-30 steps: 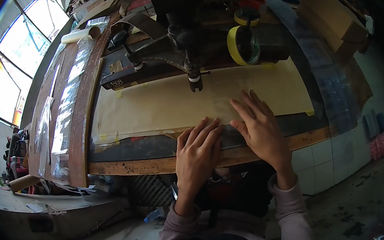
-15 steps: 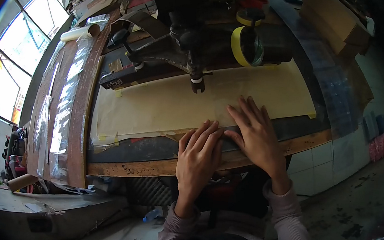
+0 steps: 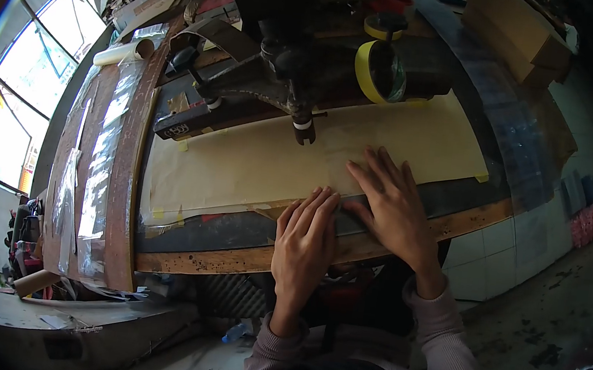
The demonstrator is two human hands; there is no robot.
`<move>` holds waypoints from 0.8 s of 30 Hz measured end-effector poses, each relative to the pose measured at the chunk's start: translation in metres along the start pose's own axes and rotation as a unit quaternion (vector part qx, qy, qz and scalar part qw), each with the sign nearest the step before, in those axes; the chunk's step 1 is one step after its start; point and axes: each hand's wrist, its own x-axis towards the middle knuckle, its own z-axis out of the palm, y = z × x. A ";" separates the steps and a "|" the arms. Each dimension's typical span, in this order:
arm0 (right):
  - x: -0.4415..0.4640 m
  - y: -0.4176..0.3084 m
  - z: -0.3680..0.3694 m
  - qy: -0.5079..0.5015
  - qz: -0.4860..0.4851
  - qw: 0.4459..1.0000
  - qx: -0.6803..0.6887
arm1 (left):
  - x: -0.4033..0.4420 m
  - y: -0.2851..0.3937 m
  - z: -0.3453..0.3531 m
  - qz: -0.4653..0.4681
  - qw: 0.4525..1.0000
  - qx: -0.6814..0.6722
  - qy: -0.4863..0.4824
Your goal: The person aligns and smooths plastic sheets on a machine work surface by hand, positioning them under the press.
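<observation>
A long cream sheet [image 3: 255, 162] lies across the dark mat [image 3: 225, 233] on the workbench, with bits of yellow tape at its edges. Over the sheet's near edge rests my left hand [image 3: 305, 233], fingers stretched out side by side and holding nothing. To its right, my right hand [image 3: 396, 211] lies with fingers spread on the sheet, its thumb pointing toward the left hand. Beyond the fingertips, a dark machine's forked metal foot [image 3: 304, 133] hangs just above the sheet. The palms' undersides are hidden.
A roll of yellow tape [image 3: 373, 73] stands at the back of the sheet. A wooden strip [image 3: 229, 259] edges the bench. At left is a brown board [image 3: 65, 195] with clear plastic film and a paper roll [image 3: 123, 53]. A cardboard box [image 3: 518, 38] stands back right.
My right hand has shifted very slightly left across the sheet. My left fingers have drawn a little closer together. The sheet and machine look unchanged.
</observation>
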 end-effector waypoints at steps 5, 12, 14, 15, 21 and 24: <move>0.000 0.000 -0.001 -0.003 -0.002 1.000 -0.006 | 0.001 0.001 0.000 0.002 1.000 -0.002 0.006; -0.001 -0.003 -0.002 -0.005 -0.002 1.000 -0.016 | 0.001 0.002 -0.001 -0.001 1.000 0.005 0.003; 0.000 -0.003 -0.002 -0.004 -0.002 1.000 -0.015 | 0.001 0.002 -0.001 -0.001 1.000 0.005 0.004; 0.001 -0.003 -0.003 -0.007 -0.001 1.000 -0.016 | 0.001 0.002 -0.001 0.000 1.000 0.006 0.004; 0.002 -0.004 -0.004 -0.013 0.009 1.000 -0.015 | 0.003 0.002 -0.002 -0.005 1.000 0.013 -0.005; 0.002 -0.006 -0.005 -0.015 0.016 1.000 -0.016 | 0.004 0.003 -0.005 -0.005 1.000 0.021 -0.016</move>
